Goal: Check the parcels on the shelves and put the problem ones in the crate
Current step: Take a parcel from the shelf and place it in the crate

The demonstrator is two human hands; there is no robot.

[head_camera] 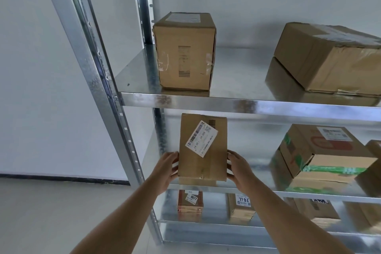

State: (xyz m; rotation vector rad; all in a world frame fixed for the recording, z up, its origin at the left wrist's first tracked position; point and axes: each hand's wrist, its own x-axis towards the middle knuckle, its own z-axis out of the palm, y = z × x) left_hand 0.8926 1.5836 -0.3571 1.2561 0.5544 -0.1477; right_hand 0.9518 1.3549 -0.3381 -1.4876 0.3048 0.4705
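Note:
A brown cardboard parcel [203,148] with a crooked white barcode label stands at the left of the middle shelf [309,193]. My left hand [166,168] presses its left side and my right hand [240,168] its right side, so both hands grip it near the bottom edge. Whether it rests on the shelf or is lifted slightly, I cannot tell. No crate is in view.
On the top shelf [226,101] stand an upright box [184,51] and a tilted, heavily taped box [329,57]. A green-and-red printed box [321,150] sits right of my hands. Smaller parcels [190,205] marked 8077 and 7786 occupy the lower shelf. A steel upright [99,80] stands left.

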